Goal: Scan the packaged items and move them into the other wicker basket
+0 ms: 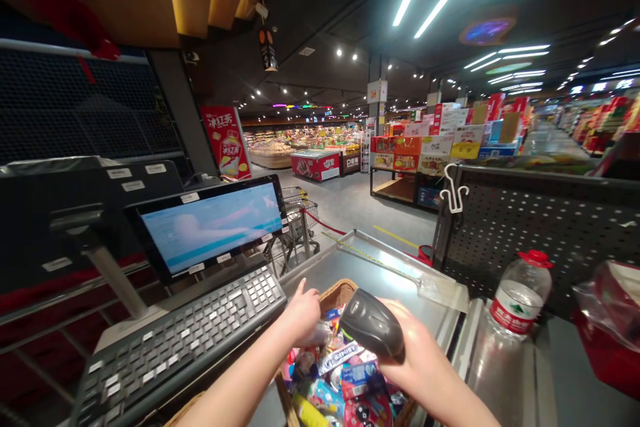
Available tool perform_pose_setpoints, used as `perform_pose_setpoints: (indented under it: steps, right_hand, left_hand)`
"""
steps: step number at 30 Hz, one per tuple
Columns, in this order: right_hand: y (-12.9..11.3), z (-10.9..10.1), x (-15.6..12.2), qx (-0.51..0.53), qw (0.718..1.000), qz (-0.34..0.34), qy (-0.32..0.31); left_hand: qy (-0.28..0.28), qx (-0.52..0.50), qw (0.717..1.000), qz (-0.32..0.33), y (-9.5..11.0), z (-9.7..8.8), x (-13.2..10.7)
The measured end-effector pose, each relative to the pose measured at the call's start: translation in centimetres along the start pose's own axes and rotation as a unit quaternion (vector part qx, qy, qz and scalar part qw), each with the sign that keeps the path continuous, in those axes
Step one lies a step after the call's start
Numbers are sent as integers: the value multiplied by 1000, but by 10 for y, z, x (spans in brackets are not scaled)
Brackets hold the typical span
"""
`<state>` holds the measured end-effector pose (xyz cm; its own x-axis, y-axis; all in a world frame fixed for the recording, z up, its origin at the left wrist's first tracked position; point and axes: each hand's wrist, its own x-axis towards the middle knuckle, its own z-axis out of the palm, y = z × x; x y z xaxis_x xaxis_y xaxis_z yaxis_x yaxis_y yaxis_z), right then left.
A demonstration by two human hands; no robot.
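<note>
A woven basket (339, 292) full of several small wrapped snacks (345, 380) sits on the steel checkout counter (395, 267). My right hand (415, 357) grips a dark handheld barcode scanner (373, 328), its head aimed down over the basket. My left hand (300, 313) reaches into the basket's left side with its fingers curled on a small packet (319, 333), the index finger sticking up. What that packet is cannot be made out.
A grey keyboard (180, 340) and a tilted touchscreen (210, 225) stand to the left. A water bottle with a red cap (520, 297) stands at right before a black pegboard panel (540, 220). A plastic bag (610, 300) lies at far right. Shop aisles stretch behind.
</note>
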<state>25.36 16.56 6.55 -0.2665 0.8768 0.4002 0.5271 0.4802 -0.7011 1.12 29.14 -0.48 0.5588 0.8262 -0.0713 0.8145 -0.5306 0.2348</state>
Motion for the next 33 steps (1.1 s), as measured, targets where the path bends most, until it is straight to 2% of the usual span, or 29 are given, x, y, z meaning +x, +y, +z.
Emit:
perform_pose_setpoints:
  steps: [4, 7, 12, 16, 25, 33]
  right_hand:
    - [-3, 7, -1, 3, 1000, 4, 1]
    - [-7, 13, 1, -10, 1000, 1, -6]
    - [-17, 27, 12, -27, 999, -31, -16]
    - [-23, 43, 16, -29, 998, -53, -21]
    - [-51, 61, 6, -29, 995, -92, -33]
    - [-71, 69, -3, -38, 993, -86, -72]
  left_hand:
    - [35, 21, 997, -65, -25, -10, -40]
    - [83, 9, 990, -110, -35, -19, -70]
    - [205, -23, 970, -128, -38, -42, -110]
    - [260, -27, 956, -134, -35, -64, -135]
    - [313, 15, 939, -142, -23, -94, -184]
    - [321, 50, 934, -150, -23, -98, -212]
